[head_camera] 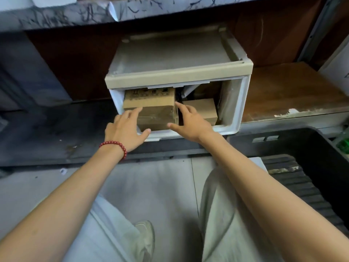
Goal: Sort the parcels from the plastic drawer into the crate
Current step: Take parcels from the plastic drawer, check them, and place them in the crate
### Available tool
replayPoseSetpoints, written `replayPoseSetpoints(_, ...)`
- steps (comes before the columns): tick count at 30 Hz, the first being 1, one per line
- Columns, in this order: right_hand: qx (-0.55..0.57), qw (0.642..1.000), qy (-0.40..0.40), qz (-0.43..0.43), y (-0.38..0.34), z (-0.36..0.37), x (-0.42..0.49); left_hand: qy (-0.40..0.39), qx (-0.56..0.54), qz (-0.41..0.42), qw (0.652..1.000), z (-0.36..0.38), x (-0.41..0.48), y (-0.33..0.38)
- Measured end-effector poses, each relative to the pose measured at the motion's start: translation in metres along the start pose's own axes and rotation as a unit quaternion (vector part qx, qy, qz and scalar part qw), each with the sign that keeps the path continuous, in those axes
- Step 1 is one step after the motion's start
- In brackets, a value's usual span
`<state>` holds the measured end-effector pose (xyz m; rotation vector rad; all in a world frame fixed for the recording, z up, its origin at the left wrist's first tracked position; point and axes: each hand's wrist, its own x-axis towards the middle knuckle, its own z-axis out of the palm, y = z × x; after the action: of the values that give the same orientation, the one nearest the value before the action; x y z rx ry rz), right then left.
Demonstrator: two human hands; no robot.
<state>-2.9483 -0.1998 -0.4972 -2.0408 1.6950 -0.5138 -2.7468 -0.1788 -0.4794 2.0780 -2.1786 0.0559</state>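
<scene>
A white plastic drawer [237, 103] stands open in the head view, with cardboard parcels inside. The big brown parcel [154, 106] fills its left half. My left hand [126, 127], with a red bead bracelet on the wrist, reaches to that parcel's left side, fingers straight and thumb at the drawer's front lip. My right hand [190, 121] reaches to the parcel's right side, fingers spread, index fingertip at its right edge. A smaller cardboard parcel [203, 108] lies in the drawer's right half. The black crate [302, 140] stands on the floor at the right.
The drawer sits on a low dark ledge [56, 133] under a marbled countertop [75, 14]. A brown wooden shelf [294, 89] runs to the drawer's right. My legs in pale trousers and a shoe [145, 235] are on the grey floor below.
</scene>
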Motion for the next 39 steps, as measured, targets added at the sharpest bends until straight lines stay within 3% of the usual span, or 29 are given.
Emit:
replayPoseSetpoints(7, 0.034, 0.999, 0.024, 0.011, 0.009, 0.013, 0.017, -0.014, -0.041, -0.024, 0.999, 0.015, 0.018, -0.026)
replayPoseSetpoints(11, -0.036, 0.998, 0.042, -0.035, 0.006, 0.027, 0.034, -0.010, -0.053, -0.027, 0.998, 0.024, 0.033, -0.032)
replayPoseSetpoints(16, -0.104, 0.985, 0.125, -0.054, 0.014, 0.042, 0.041, 0.012, -0.070, -0.027, 0.997, 0.033, 0.044, -0.045)
replayPoseSetpoints(19, -0.051, 0.988, 0.113, -0.097, 0.026, 0.041, 0.045, 0.004, -0.123, -0.036, 0.992, 0.043, 0.049, -0.047)
replayPoseSetpoints(22, 0.062, 0.989, 0.063, -0.121, 0.034, 0.037, 0.044, 0.008, -0.267, -0.072, 0.961, 0.047, 0.057, -0.039)
replayPoseSetpoints(26, 0.188, 0.975, 0.095, -0.072, 0.036, 0.030, 0.032, 0.028, -0.315, -0.081, 0.945, 0.044, 0.061, -0.022)
replayPoseSetpoints(31, 0.228, 0.972, 0.059, -0.010, 0.040, 0.027, 0.009, 0.031, -0.362, -0.082, 0.928, 0.048, 0.044, -0.009)
replayPoseSetpoints(36, 0.324, 0.939, 0.052, 0.100, 0.041, 0.020, -0.003, 0.028, -0.401, -0.089, 0.911, 0.041, 0.014, -0.001)
replayPoseSetpoints(39, 0.346, 0.931, 0.028, 0.116, 0.041, 0.014, -0.007, 0.020, -0.413, -0.086, 0.906, 0.034, -0.007, 0.002)
